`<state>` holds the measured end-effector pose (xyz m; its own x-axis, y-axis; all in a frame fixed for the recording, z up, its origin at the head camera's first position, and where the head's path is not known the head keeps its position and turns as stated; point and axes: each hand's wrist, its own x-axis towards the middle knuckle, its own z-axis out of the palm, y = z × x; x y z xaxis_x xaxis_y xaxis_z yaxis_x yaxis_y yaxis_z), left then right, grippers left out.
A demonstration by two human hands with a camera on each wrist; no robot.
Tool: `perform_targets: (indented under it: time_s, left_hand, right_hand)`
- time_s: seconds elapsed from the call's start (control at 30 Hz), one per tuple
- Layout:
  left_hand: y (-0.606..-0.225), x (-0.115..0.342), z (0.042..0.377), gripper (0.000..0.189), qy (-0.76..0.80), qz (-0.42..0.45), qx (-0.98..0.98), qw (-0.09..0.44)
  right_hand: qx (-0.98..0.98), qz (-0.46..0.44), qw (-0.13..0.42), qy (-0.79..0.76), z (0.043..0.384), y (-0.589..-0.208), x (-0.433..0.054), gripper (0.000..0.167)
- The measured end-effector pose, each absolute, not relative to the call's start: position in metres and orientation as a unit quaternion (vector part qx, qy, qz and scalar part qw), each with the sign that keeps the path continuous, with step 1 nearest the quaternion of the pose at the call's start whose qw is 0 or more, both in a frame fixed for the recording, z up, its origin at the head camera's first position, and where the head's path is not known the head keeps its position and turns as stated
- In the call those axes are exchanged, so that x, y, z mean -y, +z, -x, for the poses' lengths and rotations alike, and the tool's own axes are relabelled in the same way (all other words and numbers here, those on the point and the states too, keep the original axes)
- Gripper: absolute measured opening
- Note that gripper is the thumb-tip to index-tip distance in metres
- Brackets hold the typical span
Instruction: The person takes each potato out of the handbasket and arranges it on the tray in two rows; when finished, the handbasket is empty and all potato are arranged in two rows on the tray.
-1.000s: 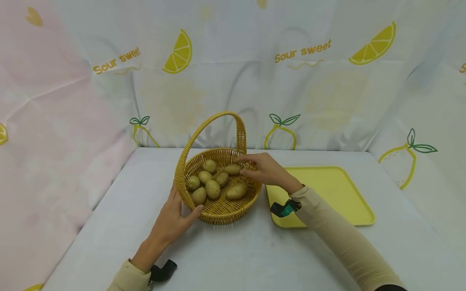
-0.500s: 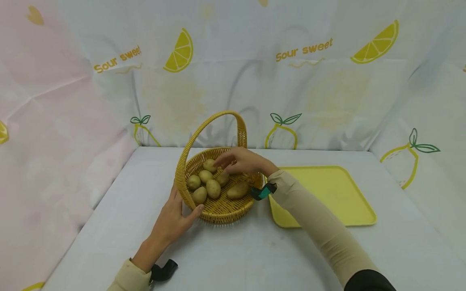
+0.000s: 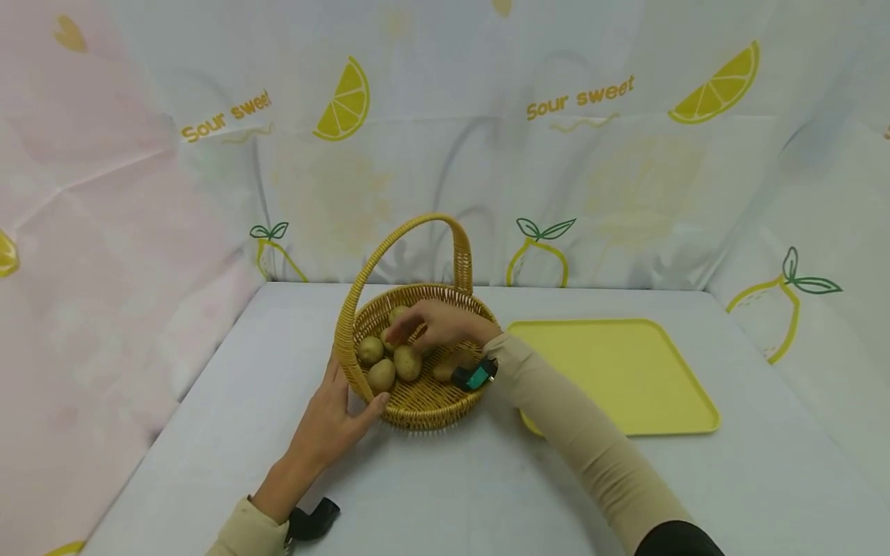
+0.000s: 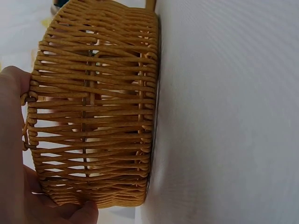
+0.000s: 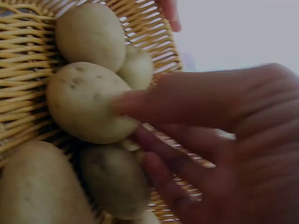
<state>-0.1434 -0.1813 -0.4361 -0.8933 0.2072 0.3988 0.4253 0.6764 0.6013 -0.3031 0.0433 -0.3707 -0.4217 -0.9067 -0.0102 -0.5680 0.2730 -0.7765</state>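
My left hand (image 3: 330,423) holds the left side of a yellow wicker basket (image 3: 424,419) by its rim, the thumb in front. In the left wrist view its fingers lie against the woven wall (image 4: 93,121). My right hand (image 3: 441,323) reaches down inside the basket among several potatoes. In the right wrist view its blurred thumb overlaps a round potato (image 5: 84,100), and the fingers reach down beside it; no firm grip shows. A darker potato (image 5: 114,179) lies below, a longer one (image 5: 39,186) at lower left. The right hand and wrist hide some potatoes in the head view.
A yellow tray (image 3: 612,371) lies right of the basket on a white tabletop (image 3: 431,494). The arched basket handle (image 3: 396,239) rises over the potatoes. Behind stands a pale curtain (image 3: 445,170) printed with lemons.
My right hand has moved left and slightly down, from the basket's right side to the potatoes left of its middle. The left hand and the basket have stayed in place.
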Motion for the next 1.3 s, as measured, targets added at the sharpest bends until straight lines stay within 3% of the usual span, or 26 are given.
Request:
perform_targets:
  time_s: [0.23,0.47,0.8,1.17,1.3]
  left_hand:
    - [-0.436,0.180,0.143,0.097,-0.354,0.172,0.907,0.150]
    - [-0.437,0.180,0.141,0.096,-0.355,0.168,0.908,0.144]
    - [-0.437,0.181,0.142,0.096,-0.353,0.170,0.908,0.147]
    - [-0.439,0.180,0.144,0.098,-0.358,0.174,0.905,0.153]
    - [-0.439,0.180,0.143,0.099,-0.358,0.175,0.904,0.153]
  right_hand:
    - [-0.796,0.442,0.257,-0.324,0.297,-0.389,-0.050,0.050]
    - [-0.834,0.454,0.201,-0.241,0.294,-0.395,-0.054,0.043]
    - [-0.795,0.434,0.182,-0.383,0.295,-0.393,-0.057,0.044]
    - [-0.806,0.409,0.088,-0.419,0.288,-0.385,-0.067,0.049]
    - [-0.805,0.392,0.082,-0.438,0.283,-0.383,-0.074,0.049]
